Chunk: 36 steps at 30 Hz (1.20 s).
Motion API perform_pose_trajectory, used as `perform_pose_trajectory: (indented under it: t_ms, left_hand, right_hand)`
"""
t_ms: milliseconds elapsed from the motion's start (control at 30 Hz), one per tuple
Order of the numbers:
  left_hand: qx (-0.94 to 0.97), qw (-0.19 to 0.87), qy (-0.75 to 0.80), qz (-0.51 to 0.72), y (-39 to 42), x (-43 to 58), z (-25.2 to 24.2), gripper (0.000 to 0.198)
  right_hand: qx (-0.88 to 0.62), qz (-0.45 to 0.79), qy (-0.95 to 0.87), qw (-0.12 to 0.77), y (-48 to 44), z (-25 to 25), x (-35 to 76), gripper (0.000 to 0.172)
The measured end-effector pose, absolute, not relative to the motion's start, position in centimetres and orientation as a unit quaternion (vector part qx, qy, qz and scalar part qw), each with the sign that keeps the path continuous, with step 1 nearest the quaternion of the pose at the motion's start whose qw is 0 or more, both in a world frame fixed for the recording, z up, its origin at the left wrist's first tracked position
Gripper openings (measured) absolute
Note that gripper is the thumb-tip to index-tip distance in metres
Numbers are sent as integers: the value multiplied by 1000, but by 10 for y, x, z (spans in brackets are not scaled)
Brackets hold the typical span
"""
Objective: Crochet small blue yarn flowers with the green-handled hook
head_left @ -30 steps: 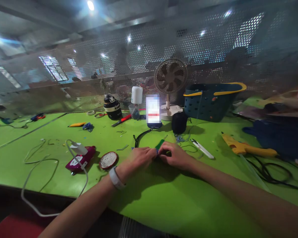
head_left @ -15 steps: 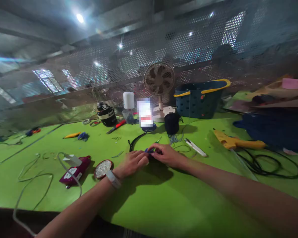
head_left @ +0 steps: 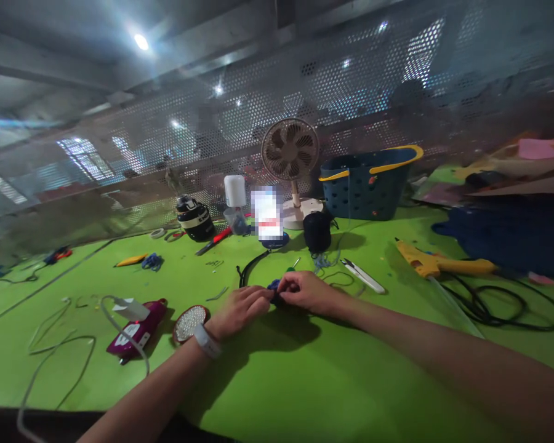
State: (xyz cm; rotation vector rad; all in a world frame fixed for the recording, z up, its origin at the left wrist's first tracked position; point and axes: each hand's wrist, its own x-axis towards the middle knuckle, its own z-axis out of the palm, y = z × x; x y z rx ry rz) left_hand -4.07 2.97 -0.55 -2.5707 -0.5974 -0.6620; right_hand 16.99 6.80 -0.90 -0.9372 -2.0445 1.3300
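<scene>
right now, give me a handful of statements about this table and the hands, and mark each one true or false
1. The fingertips of the right hand are at a small blue piece. True.
2. The yellow glue gun lies to the left of both hands. False: the yellow glue gun lies to their right.
3. The fan stands to the right of the black-and-cream bottle. True.
4. The left hand is gripping the white tool. False: the left hand is beside the small blue piece, and the white tool lies on the green table.
5. The dark basket has a yellow handle. True.
</scene>
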Motion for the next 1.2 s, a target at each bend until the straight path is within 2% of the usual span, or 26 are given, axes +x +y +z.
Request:
perform_pose_trajectory:
  t_ms: [267,467,800,1000,1200]
  left_hand:
    - [-919,146,-249,-270,33,-44,-15,14]
    - [-897,90,-318,-294,32,-42,-19,14]
    - [-870,20,-375,-320,31,-36,-18,9]
    - [-830,-113,-428,-341,32,-36,-19,12]
    - [-813,-111,-450,-352,34,-32,-15,12]
  right_hand:
    - [-353,536,-714,280,68,-16,169,7]
    - [-360,549,-693,298,67,-19,168,11]
    - [-380,535,-687,313,69,-17,167,7]
    - [-388,554,-668,310,67,-19,167,8]
    - [-382,591,-648,292,68,-22,167,7]
